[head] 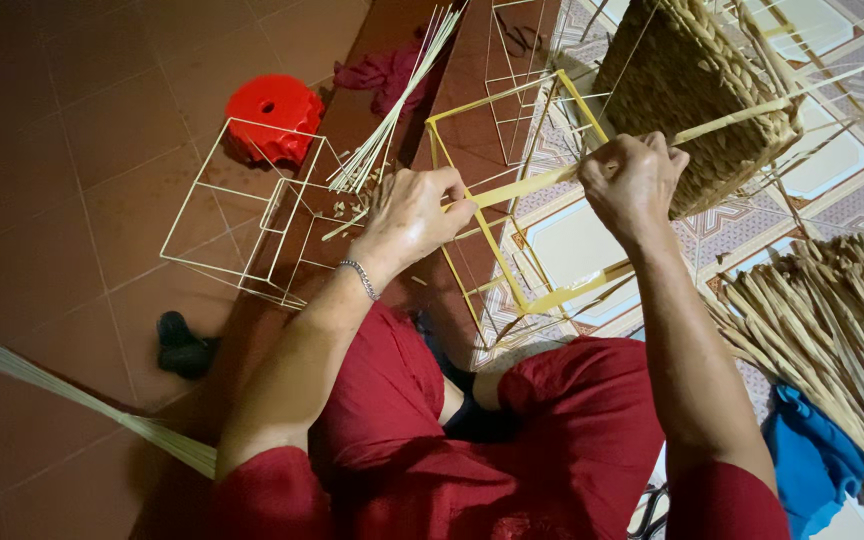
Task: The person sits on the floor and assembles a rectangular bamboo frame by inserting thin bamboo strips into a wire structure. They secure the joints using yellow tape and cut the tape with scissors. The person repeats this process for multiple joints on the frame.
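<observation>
Red-clothed knees (552,440) at the bottom centre of the frame, nearest the lens, both forearms rising from them. Just beyond, a pale yellow strip (537,180) pulled taut between the two hands, its long axis running from middle left up toward the upper right, onward past the right fist to the woven basket (687,95). Left hand (414,215), a metal bracelet (359,278) on its wrist, pinching the strip's lower end between thumb and fingertips; grip closed on the strip. Right hand (632,180) clenched in a fist around the same strip further up; grip likewise grasping it. Probably held stretched this way to keep the strip flat and tight while wrapping it round a bar of the yellow-wrapped wire frame (497,235), which sits tilted on the floor directly under the hands, close to the knees for easy reach.

Outward: bare white wire frames (242,205) left of centre, a bundle of thin pale splints (397,105) lying across them, pointing to the top centre. Red plastic stool (274,115) upper left on the dark tiles. Dark cloth (382,70) near the top. Heap of dried straw-coloured fibre (832,330) at the right edge, blue cloth (812,455) beneath it. Small black object (184,345) lower left, kind unclear. Long pale strands (72,395) crossing the lower left corner.
</observation>
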